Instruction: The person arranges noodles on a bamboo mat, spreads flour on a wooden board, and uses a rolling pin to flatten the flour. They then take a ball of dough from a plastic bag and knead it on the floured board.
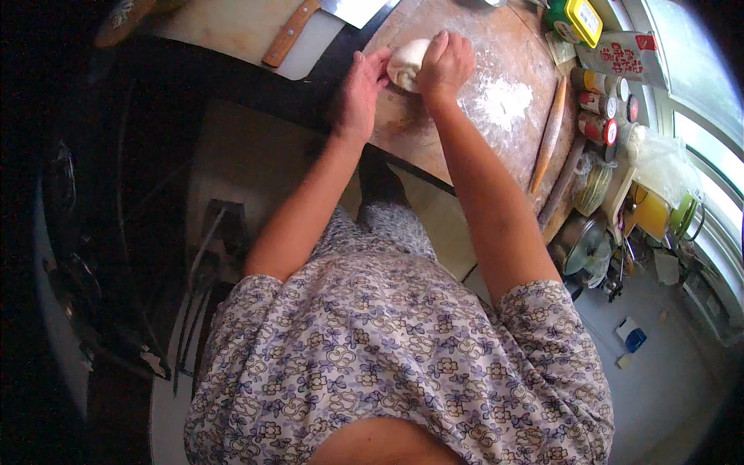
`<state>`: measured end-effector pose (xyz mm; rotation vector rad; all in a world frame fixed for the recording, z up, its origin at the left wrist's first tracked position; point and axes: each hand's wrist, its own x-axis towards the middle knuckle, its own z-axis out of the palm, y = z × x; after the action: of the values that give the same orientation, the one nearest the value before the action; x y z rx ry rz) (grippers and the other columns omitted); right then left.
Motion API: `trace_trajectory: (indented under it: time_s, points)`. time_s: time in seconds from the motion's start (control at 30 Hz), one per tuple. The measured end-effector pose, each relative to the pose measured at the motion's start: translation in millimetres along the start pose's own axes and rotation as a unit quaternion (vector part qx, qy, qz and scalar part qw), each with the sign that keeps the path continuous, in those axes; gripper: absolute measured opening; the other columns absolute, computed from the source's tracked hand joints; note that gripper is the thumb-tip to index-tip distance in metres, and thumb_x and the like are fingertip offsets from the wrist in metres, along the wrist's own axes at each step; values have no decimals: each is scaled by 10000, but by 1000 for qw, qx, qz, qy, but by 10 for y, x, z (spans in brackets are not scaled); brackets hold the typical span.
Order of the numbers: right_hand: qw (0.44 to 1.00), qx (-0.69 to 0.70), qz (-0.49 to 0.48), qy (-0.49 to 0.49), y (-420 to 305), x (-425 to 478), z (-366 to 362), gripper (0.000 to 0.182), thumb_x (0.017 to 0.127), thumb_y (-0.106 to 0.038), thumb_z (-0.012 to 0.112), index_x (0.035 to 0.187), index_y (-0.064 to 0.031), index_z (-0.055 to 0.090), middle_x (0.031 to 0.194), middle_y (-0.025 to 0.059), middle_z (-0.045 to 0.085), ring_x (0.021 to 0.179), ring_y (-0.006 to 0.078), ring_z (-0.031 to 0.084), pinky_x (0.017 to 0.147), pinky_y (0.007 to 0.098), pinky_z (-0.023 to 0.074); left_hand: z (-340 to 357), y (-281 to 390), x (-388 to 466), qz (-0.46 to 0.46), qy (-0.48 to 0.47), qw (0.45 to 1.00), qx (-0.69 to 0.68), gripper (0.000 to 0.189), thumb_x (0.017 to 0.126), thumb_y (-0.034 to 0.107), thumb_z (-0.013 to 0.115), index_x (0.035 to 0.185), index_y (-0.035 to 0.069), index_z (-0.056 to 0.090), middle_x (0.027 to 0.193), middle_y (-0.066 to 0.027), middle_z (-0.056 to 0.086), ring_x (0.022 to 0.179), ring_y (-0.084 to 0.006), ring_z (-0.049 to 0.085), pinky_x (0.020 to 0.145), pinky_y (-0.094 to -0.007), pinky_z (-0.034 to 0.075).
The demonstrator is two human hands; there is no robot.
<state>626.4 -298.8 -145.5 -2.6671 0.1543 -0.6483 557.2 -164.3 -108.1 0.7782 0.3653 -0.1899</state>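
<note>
A pale ball of dough (pixel 408 65) with a folded, creased side sits on a flour-dusted wooden board (pixel 407 125). My right hand (pixel 447 67) is curled over its right side, fingers bent and pressed against it. On the other side, my left hand (pixel 363 93) has its fingers apart, their tips at the dough's left edge; whether they press on it is hard to see. Loose white flour (pixel 504 103) is spread on the board to the right of my right wrist. The underside of the dough is hidden.
A cleaver with a wooden handle (pixel 292 34) lies on a white cutting board (pixel 311 55) at upper left. A tapered rolling pin (pixel 549 136) and a darker rod (pixel 562 183) lie along the right. Several jars (pixel 597 128) and a yellow-lidded tub (pixel 583 23) stand by the window.
</note>
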Motion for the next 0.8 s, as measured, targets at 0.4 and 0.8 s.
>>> trace_trajectory:
  time_s: [0.4,0.8]
  points:
    - [977,124,168,-51,-364,-396,-437,406,942,-345,374,870,-34,626,894,187,587,858,375,519,796,471,373,79,-6,-325,16,-78,990,120,686,978,498,220,1258,-54,515,1338,-158,489,1292,-244,383,1104,-355,216]
    - [990,55,102,-76,-217,160,-82,403,919,-324,408,823,-15,647,912,190,619,878,402,551,791,507,399,14,-42,85,-4,-6,996,89,627,979,498,255,1341,19,432,1327,-114,481,1206,-220,450,1035,-363,306]
